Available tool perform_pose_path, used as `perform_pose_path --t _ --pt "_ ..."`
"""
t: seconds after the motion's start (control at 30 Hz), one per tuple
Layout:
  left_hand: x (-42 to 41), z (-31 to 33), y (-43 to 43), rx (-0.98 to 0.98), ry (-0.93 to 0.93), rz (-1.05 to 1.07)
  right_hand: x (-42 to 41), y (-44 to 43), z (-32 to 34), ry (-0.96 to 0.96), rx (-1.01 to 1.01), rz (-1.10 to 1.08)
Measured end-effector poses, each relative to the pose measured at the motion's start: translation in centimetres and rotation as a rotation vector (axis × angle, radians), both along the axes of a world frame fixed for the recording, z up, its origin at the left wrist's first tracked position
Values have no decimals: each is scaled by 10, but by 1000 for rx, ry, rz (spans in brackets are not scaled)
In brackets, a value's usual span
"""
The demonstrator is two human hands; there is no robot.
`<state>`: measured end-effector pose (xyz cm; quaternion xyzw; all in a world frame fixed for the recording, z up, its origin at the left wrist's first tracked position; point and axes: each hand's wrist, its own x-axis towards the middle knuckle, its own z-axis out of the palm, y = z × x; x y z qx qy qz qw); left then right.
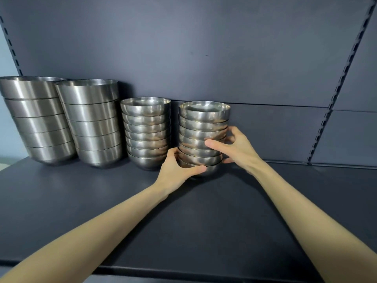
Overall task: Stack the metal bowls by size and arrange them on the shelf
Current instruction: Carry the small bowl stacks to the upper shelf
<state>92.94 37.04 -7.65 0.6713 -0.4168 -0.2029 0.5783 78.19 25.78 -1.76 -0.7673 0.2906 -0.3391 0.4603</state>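
Four stacks of metal bowls stand along the back of a dark shelf (102, 190). Two tall stacks of large bowls (38, 121) (93, 123) are at the left. A stack of small bowls (146, 131) stands in the middle. Right of it is a second stack of small bowls (204, 123), resting on the shelf. My left hand (175, 170) grips its bottom left side, thumb across the lowest bowls. My right hand (236, 148) clasps its right side halfway up, with the thumb across the front.
A dark back panel (204, 48) rises behind the stacks. Slotted uprights run at the left (12, 48) and right (344, 72) edges. The shelf's front edge (183, 270) is near the bottom of the view.
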Motion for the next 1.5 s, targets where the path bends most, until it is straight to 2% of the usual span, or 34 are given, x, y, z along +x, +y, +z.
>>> perform_pose_path --t 0.23,0.5,0.8,1.27,1.5 --pt "3 -5 -3 7 -17 -6 5 -3 -4 -25 35 -1" --pt "0 -2 -2 -21 -94 151 14 -7 -4 -26 22 -16" --pt "2 -2 -6 1 -128 197 20 -11 -5 -21 3 -34" --pt "-1 2 0 45 -175 120 19 -8 1 41 9 -38" --pt "0 9 9 162 -337 67 11 4 7 74 -17 -60"
